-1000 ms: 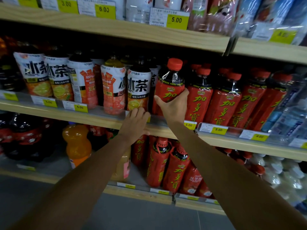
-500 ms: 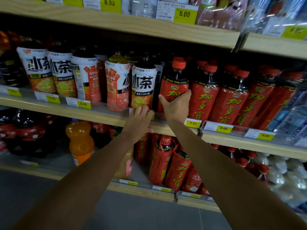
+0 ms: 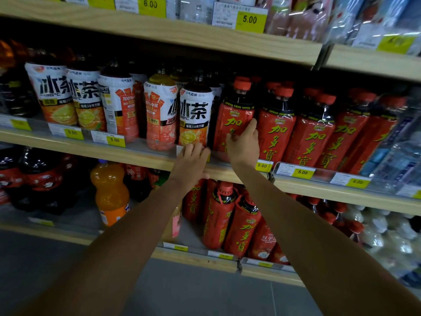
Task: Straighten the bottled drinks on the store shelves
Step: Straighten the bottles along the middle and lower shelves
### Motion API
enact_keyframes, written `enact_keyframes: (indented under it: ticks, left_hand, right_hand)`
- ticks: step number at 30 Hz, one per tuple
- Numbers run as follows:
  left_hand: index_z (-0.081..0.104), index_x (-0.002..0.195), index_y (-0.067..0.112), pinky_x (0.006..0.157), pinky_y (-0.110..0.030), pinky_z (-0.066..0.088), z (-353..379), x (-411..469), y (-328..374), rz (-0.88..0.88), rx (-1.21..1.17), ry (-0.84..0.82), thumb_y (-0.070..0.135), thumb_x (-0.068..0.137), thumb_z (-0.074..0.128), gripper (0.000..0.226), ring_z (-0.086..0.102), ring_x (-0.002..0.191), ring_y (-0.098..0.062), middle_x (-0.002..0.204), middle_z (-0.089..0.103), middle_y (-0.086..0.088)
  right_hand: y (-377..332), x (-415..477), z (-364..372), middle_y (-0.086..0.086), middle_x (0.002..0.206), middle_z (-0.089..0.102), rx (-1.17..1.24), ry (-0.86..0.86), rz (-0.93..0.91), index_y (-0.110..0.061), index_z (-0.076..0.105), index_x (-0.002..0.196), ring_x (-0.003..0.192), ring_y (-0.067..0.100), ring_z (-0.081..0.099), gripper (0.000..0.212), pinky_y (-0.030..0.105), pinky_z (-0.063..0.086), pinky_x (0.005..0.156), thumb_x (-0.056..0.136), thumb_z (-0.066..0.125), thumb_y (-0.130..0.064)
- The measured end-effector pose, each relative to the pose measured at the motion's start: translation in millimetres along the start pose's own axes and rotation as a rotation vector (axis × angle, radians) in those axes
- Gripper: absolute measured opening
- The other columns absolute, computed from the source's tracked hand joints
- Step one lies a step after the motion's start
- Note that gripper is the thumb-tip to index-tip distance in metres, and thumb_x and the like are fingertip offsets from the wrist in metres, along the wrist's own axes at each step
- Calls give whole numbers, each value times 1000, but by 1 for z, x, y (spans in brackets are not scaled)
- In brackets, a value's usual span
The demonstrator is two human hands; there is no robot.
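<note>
The middle shelf is carrying a row of white-labelled tea bottles on the left and red-labelled bottles on the right. The right hand is gripping the leftmost red bottle at its lower label, fingers wrapping its sides. The left hand is lying flat, fingers spread, on the shelf edge below the nearest tea bottle, holding nothing.

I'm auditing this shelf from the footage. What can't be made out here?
- Price tag, head view: covered by the left hand.
- Red bottle lower label: hidden by the right hand.
- Rear bottle rows: lost in shadow.
- Tag price: blurred.
</note>
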State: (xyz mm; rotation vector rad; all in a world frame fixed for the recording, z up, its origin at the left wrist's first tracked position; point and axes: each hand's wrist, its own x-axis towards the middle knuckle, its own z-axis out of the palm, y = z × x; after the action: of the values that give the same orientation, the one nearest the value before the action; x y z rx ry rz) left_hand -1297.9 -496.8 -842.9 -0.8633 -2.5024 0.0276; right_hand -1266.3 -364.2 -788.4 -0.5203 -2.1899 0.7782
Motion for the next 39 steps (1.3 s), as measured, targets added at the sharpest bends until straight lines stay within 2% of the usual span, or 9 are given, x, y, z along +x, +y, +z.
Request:
enact_keyframes:
  ticks: [9,13,17,21,24,30,36,39]
  left_hand:
    - [31,134,10,101,-34,37,-6,0,6,-15,-3,-21,49,83,62,71,36,118,-26,131,36,-11]
    - [29,137,10,101,-33,37,-6,0,6,-25,-40,-35,46,84,62,73,34,121,-25,133,34,-10]
    - [29,137,9,101,-35,39,-6,0,8,-32,-17,-44,46,83,63,74,34,121,-26,132,34,-11]
    - [28,136,9,101,-35,39,-8,1,10,-48,8,-59,46,83,63,74,33,122,-28,133,33,-13]
    - [28,136,9,103,-36,38,-11,3,12,-64,-14,-98,43,83,65,72,31,125,-28,135,31,-13]
    - [29,135,7,105,-37,36,-20,6,21,-94,-27,-140,33,83,68,70,30,127,-30,137,31,-13]
    - [17,144,4,110,-40,30,-21,-2,38,-164,15,-175,48,88,56,81,22,136,-31,146,24,-15]
    - [13,147,3,112,-43,22,-20,-8,61,-174,-39,-122,49,88,54,85,21,138,-33,151,20,-16]
  right_hand:
    - [10,-18,-18,18,136,39,-141,-50,-188,-2,31,141,112,34,53,55,39,52,79,93,54,-17]
    - [19,-26,-18,18,145,30,-241,-114,-263,-7,25,147,122,32,45,58,38,53,81,96,49,-16]
    - [21,-25,-18,18,150,23,-300,-166,-236,-8,14,150,131,33,34,67,37,50,82,95,51,-18]
    - [19,-21,-21,18,150,21,-303,-208,-210,-6,11,150,133,34,32,71,39,48,86,95,52,-22]
    - [22,-19,-29,16,148,26,-301,-250,-227,-6,16,149,130,33,36,69,39,48,86,94,53,-24]
    - [51,-27,-55,14,132,45,-385,-285,-286,-5,42,134,123,32,43,47,40,46,84,93,52,-26]
    - [92,-34,-98,13,119,56,-545,-301,-363,-6,54,121,115,30,47,39,39,44,85,91,50,-30]
    - [120,-30,-125,14,117,58,-571,-284,-340,-6,57,117,115,31,48,37,39,44,88,90,51,-30]
